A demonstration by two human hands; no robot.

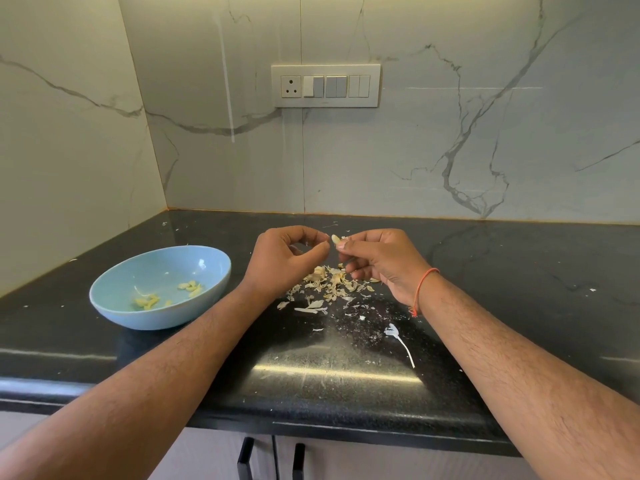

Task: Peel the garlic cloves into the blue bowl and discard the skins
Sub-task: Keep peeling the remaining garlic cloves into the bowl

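My right hand (pixel 377 261) pinches a pale garlic clove (pixel 335 239) between thumb and fingertips, held above the counter. My left hand (pixel 287 259) is just left of it, its thumb and forefinger curled together close to the clove's tip; whether they hold a bit of skin I cannot tell. Below both hands lies a heap of garlic skins (pixel 332 287) on the black counter (pixel 502 271). The blue bowl (pixel 114 306) stands to the left with several peeled cloves (pixel 189 286) inside.
Loose skin scraps (pixel 398 336) and crumbs are scattered toward the counter's front edge. A marble wall with a switch panel (pixel 325 85) rises behind, and a side wall closes the left. Cabinet handles (pixel 245 459) show below the counter.
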